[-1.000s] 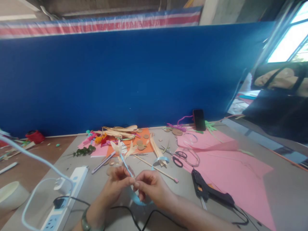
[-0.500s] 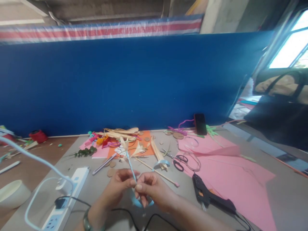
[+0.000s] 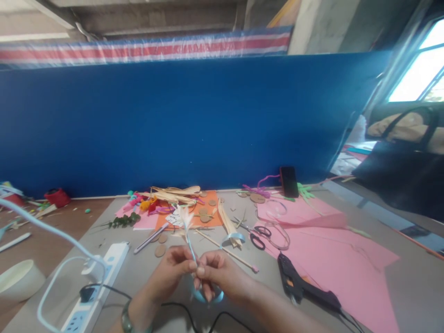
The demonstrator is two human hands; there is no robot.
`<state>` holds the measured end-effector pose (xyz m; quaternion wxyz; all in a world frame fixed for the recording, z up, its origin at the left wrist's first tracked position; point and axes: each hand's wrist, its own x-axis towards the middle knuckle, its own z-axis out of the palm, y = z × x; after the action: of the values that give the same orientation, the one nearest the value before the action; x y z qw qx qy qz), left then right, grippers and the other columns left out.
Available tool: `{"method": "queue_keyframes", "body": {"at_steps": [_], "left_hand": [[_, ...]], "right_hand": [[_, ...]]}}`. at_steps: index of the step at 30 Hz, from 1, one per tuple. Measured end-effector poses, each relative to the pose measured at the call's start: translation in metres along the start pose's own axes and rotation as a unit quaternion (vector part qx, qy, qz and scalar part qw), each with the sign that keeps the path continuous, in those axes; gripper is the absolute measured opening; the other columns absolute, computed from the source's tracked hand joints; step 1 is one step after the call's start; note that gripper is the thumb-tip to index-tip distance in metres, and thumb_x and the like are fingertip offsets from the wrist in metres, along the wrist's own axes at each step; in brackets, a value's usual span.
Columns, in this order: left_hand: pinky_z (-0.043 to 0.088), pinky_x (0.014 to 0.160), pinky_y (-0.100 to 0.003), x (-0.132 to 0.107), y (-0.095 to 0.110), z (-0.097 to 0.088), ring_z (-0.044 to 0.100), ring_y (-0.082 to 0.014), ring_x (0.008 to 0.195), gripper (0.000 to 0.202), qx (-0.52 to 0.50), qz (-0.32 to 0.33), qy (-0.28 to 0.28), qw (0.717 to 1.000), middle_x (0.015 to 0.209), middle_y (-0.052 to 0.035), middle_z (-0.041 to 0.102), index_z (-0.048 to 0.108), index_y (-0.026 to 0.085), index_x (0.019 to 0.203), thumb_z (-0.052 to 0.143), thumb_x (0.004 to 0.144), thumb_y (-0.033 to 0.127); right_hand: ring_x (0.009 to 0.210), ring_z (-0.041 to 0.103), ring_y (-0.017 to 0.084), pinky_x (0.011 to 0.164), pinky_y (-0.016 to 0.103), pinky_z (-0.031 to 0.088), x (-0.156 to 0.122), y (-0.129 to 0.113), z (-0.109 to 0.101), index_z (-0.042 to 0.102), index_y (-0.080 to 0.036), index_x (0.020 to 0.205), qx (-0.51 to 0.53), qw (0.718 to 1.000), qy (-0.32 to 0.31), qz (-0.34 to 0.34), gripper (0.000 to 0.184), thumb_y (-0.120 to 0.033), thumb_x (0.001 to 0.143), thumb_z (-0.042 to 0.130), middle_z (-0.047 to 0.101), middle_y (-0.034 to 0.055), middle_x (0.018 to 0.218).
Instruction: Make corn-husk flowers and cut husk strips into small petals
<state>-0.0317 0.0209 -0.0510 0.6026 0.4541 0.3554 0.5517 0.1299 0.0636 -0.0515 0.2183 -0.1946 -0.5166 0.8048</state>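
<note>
Both hands meet low in the middle of the view over a grey table (image 3: 145, 270). My left hand (image 3: 171, 273) and my right hand (image 3: 217, 275) pinch the light-blue stem of a small straw flower (image 3: 186, 221), whose pale petals stand up above my fingers. A loop of light-blue ribbon (image 3: 208, 297) hangs under my right hand. Both hands are closed on the stem.
A black glue gun (image 3: 301, 284) lies on pink paper (image 3: 333, 249) to the right. Scissors (image 3: 255, 236), a wooden stick (image 3: 229, 252), straw strips (image 3: 173, 193) on orange paper, and a phone (image 3: 288, 181) lie behind. A white power strip (image 3: 97, 282) and white cup (image 3: 17, 280) are left.
The flower's petals have turned and drawn together above my fingers, and the stem now stands more upright. My hands stayed together in nearly the same spot.
</note>
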Motion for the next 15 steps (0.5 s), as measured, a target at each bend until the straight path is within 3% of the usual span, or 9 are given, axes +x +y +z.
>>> {"method": "queue_keyframes", "body": {"at_steps": [7,15], "left_hand": [[0.039,0.059,-0.024,0.004,-0.008,-0.009,0.050,-0.0125,0.060,0.023,0.091,0.040,0.048,0.994,0.061,0.0006,0.055,0.060,0.014,0.059,0.076,0.066,0.029],[0.036,0.058,-0.022,0.008,-0.007,-0.011,0.044,-0.0106,0.057,0.026,0.166,0.056,0.088,0.981,0.055,0.0039,0.048,0.054,0.016,0.055,0.072,0.070,0.028]], "right_hand": [[0.039,0.053,0.005,0.038,0.015,0.036,0.004,0.003,-0.003,0.062,-0.011,0.070,-0.066,0.997,0.038,-0.011,0.037,-0.047,0.072,0.071,0.068,0.0034,0.065],[0.041,0.051,0.008,0.039,0.016,0.038,0.006,0.001,-0.002,0.066,-0.013,0.079,-0.148,0.975,0.154,-0.064,0.027,-0.040,0.074,0.067,0.054,-0.0053,0.046]]}}
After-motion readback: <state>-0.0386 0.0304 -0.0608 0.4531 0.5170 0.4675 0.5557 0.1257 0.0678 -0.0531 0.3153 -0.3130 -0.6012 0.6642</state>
